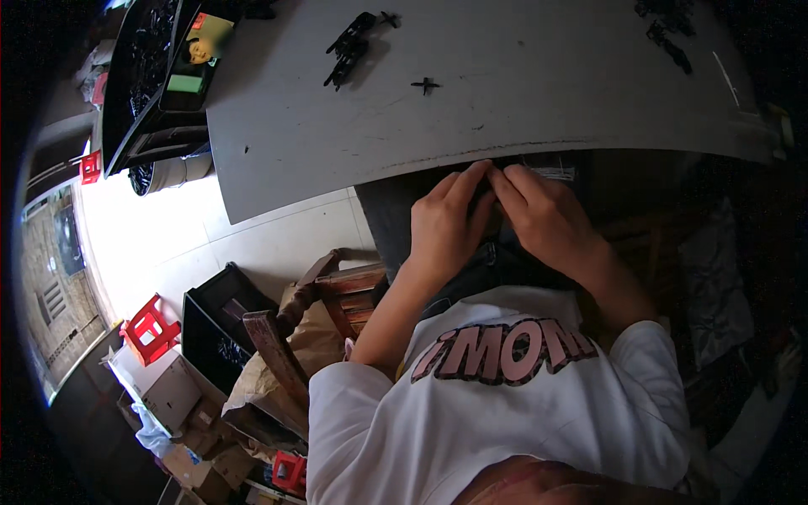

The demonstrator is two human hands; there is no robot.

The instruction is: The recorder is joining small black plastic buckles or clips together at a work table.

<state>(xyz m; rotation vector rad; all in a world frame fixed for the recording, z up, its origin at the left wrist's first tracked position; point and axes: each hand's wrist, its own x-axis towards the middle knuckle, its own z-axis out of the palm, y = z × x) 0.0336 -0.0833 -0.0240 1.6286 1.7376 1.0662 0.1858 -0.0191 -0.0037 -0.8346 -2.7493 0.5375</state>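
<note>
My left hand (pixel 448 217) and my right hand (pixel 545 215) meet just off the near edge of the grey table (pixel 539 109). Their fingers are bent and the fingertips pinch together. Whatever lies between them is too small or too dark to make out. On the tabletop beyond my hands lies a small black cross-shaped piece (pixel 426 86). Farther off sits a cluster of black plastic parts (pixel 347 50), with another small black piece (pixel 390 18) beside it. More black parts (pixel 669 34) lie at the far right.
A black crate (pixel 156 93) full of dark parts stands at the table's left end. On the floor to the left are a black bin (pixel 220 324), a red stool (pixel 151 331) and cardboard boxes (pixel 172 391). A wooden chair (pixel 278 345) is by my left elbow.
</note>
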